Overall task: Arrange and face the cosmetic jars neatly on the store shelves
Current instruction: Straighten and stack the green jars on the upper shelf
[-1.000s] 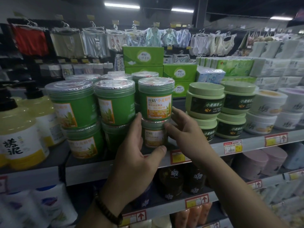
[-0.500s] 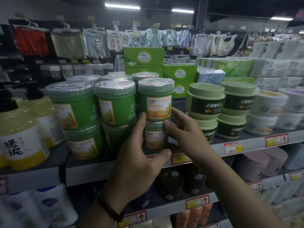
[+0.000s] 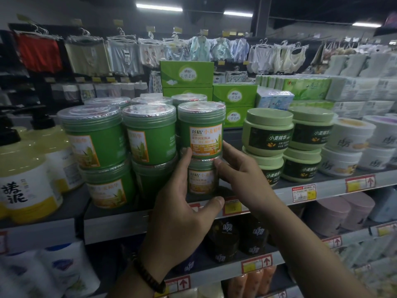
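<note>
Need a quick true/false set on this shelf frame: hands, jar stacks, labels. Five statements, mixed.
1. The left hand and the right hand both hold the lower jar in the rightmost stack of bright green jars. True.
2. The top jar of that stack shows its label to the front. True.
3. The pale green jars stand left of the bright green jars. False: they stand to the right.
4. The bracelet is on the right wrist. False: it is on the left wrist.
5. The bright green jars are stacked three high. False: two high.
</note>
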Demonstrator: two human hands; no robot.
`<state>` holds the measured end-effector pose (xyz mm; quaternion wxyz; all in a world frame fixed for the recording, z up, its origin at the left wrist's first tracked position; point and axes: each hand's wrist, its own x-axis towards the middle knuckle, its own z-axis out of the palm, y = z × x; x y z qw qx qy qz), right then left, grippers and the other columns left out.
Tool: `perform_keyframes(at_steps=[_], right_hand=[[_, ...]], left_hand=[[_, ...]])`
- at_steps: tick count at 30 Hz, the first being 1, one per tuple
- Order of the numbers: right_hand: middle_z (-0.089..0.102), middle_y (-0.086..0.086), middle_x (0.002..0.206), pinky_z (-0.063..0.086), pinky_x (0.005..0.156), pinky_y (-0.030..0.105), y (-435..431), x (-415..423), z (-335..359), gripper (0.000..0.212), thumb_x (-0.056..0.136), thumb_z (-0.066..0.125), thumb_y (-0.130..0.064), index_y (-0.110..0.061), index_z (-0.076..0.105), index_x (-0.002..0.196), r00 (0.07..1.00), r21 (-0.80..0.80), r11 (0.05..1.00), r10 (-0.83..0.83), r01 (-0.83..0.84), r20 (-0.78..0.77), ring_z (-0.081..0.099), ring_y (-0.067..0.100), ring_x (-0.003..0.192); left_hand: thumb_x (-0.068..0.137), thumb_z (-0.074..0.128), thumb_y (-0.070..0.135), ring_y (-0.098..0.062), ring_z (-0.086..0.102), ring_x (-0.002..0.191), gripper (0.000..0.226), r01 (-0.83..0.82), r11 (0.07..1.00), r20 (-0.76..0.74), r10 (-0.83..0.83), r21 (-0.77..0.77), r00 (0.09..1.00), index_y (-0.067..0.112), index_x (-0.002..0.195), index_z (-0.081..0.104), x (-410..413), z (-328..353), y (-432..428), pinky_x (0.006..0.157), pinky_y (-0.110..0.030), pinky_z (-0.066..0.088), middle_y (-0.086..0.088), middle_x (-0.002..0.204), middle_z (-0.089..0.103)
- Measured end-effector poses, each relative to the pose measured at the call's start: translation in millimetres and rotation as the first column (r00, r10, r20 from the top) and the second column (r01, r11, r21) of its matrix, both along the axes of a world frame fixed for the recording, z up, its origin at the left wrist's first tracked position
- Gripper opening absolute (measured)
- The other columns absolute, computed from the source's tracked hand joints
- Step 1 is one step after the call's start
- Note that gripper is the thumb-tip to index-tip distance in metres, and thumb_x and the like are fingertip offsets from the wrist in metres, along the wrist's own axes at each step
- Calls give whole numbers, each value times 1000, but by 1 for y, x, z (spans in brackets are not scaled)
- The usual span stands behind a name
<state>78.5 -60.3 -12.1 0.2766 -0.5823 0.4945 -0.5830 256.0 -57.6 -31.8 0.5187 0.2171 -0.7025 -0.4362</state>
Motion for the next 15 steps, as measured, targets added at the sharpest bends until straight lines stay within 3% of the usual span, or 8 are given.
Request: perform_keyframes(at_steps=[8, 11, 15], right_hand=[[74, 1, 139, 54, 115, 39, 0, 4, -2, 47, 111, 56, -8, -14, 51, 157, 996, 20, 1000, 4, -6, 94, 68, 13, 132], [78, 1, 130, 59, 104, 27, 2, 4, -1, 36, 110, 58, -8, -12, 62, 145, 995, 33, 999, 26, -30, 101, 72, 11, 124], [80, 2, 125, 60, 93, 20, 3, 4, 1, 33, 108, 63, -13, -11, 64, 141, 996, 28, 999, 20, -22, 88, 75, 11, 118]], left_hand=[[79, 72, 6, 15, 46, 138, 101, 1, 997, -103, 8, 78, 995, 26, 166, 25, -7, -5, 7, 104, -4, 40, 43, 144, 51], [79, 71, 5, 11, 47, 140, 99, -4, 995, -132, 16, 96, 991, 24, 166, 26, -8, -5, 8, 105, -6, 41, 32, 151, 51], [78, 73, 6, 8, 51, 138, 99, -7, 993, -127, 22, 120, 992, 23, 165, 28, -10, -4, 8, 104, -9, 45, 31, 145, 57]])
